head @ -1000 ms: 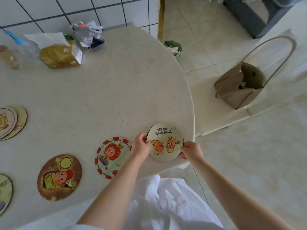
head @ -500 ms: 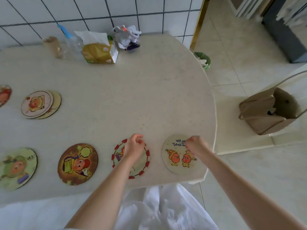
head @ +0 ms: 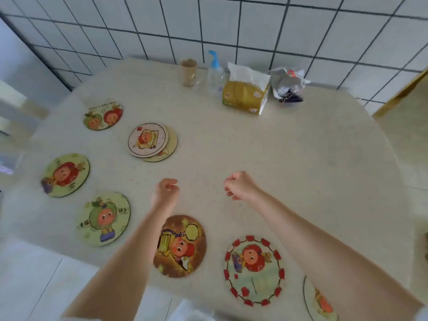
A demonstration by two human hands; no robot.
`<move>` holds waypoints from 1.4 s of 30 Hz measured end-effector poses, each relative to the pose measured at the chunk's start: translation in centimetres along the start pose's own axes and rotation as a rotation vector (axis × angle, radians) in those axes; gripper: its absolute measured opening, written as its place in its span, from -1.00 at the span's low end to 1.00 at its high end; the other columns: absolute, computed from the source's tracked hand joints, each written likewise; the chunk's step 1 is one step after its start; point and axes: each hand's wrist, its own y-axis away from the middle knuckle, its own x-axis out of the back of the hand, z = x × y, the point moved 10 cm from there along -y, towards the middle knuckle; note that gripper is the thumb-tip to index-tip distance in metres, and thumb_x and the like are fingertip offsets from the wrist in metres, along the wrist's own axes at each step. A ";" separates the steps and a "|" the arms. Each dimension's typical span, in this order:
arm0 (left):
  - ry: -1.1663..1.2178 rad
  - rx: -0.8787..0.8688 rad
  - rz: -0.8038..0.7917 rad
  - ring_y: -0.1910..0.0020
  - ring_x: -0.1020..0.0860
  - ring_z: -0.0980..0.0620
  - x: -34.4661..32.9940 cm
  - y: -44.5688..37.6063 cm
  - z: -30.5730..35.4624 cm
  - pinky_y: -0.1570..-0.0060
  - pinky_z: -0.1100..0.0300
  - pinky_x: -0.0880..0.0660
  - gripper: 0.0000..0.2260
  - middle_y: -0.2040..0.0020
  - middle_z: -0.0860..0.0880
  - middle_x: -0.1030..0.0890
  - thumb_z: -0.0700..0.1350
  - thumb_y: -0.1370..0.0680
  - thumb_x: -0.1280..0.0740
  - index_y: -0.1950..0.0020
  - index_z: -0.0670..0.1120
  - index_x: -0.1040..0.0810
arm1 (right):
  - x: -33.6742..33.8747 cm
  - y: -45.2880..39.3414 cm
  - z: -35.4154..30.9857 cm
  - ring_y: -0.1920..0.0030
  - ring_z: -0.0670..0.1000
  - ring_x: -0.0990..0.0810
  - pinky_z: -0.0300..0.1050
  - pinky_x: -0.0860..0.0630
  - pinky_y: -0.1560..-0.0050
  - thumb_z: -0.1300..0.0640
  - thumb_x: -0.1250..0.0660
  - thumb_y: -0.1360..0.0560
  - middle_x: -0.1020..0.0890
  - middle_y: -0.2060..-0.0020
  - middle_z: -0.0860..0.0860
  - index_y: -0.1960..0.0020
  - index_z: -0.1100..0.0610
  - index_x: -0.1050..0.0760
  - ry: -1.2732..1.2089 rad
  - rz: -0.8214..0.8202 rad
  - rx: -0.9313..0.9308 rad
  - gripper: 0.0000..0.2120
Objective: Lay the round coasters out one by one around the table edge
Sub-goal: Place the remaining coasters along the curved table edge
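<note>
Round cartoon coasters lie along the near and left rim of the beige table: a red-bordered one, a brown one, a green one, another green one, a far one, and one half hidden under my right forearm. A small stack of coasters sits further in. My left hand and right hand hover over the table's middle, fingers loosely curled, holding nothing.
At the back by the tiled wall stand a brown cup, a pump bottle, a yellow tissue pack and a crumpled wrapper. Floor shows beyond the table's left and right edges.
Both hands let go of the coaster at the near right edge and moved up toward the table's middle. My view swung left, bringing more coasters into sight.
</note>
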 end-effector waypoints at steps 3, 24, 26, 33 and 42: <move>-0.025 0.042 0.056 0.28 -0.52 -0.01 4.5 -5.2 0.2 0.27 0.16 -0.46 -0.69 0.02 -0.12 -0.60 -0.27 -0.50 -0.19 -0.19 -0.08 -0.54 | -3.8 -4.6 -5.0 0.20 0.16 -0.65 0.07 -0.63 0.06 0.24 -0.20 -0.47 -0.65 0.21 0.18 0.30 0.11 -0.47 0.054 -0.017 0.012 -0.81; 0.497 0.399 0.211 0.38 -0.22 0.01 10.8 -19.8 0.6 0.27 0.09 -0.34 -0.81 0.29 -0.07 -0.30 -0.37 -0.46 -0.23 0.21 -0.10 -0.33 | -14.5 -19.6 -18.5 -0.23 0.23 -0.43 -0.01 -0.47 -0.13 0.22 -0.26 -0.45 -0.30 -0.34 0.20 -0.23 0.19 -0.48 0.294 0.043 -0.106 -0.65; 0.459 0.404 0.213 0.32 -0.27 -0.03 11.0 -20.0 0.6 0.21 0.08 -0.36 -0.78 0.26 -0.09 -0.33 -0.36 -0.42 -0.27 0.26 -0.10 -0.29 | -14.5 -19.6 -18.4 -0.20 0.23 -0.41 -0.03 -0.43 0.02 0.20 -0.28 -0.48 -0.30 -0.31 0.17 -0.27 0.19 -0.44 0.319 0.069 -0.136 -0.64; 0.482 0.467 0.126 0.36 -0.29 0.01 10.6 -19.9 0.7 0.32 0.20 -0.33 -0.79 0.31 -0.06 -0.35 -0.36 -0.42 -0.32 0.07 -0.13 -0.36 | -15.0 -20.2 -19.7 0.20 0.03 -0.31 -0.17 -0.28 0.37 0.05 -0.33 -0.53 -0.38 -0.26 0.21 -0.05 0.20 -0.41 0.290 0.069 -0.011 -0.76; 0.484 0.367 0.110 0.03 -0.50 -0.06 9.2 -18.1 2.3 0.04 0.10 -0.49 -0.73 -0.01 -0.08 -0.55 -0.25 -0.47 -0.35 -0.16 -0.10 -0.49 | -12.9 -18.0 -19.5 0.39 -0.01 -0.39 -0.20 -0.25 0.51 0.18 -0.33 -0.43 -0.46 0.27 0.06 0.21 0.17 -0.37 0.201 0.096 0.090 -0.86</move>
